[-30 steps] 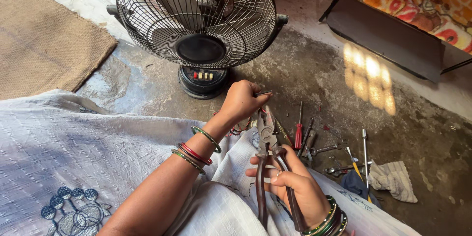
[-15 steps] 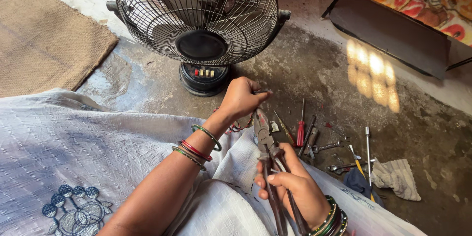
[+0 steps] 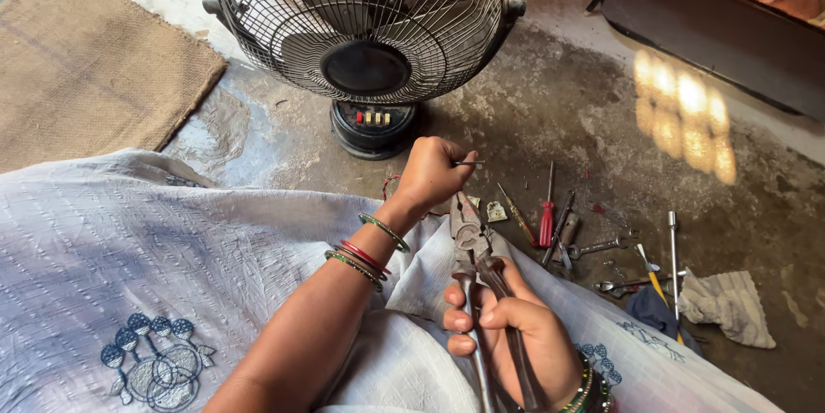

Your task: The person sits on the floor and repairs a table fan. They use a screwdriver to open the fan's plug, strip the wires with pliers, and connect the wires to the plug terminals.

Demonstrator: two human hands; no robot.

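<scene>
Your left hand (image 3: 434, 174) still pinches thin metal pin (image 3: 468, 163) (fist closed); right hand (image 3: 516, 336), wrapped round pliers (image 3: 475, 245), has lifted jaws closer beneath pin since earlier

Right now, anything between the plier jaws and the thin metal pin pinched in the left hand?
Nothing visible. The grey steel pliers in the right hand point up at the left hand holding the thin pin; a bare gap separates them.

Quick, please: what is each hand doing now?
Left hand: closed, pinching a thin metal pin.
Right hand: closed on pliers.
</scene>
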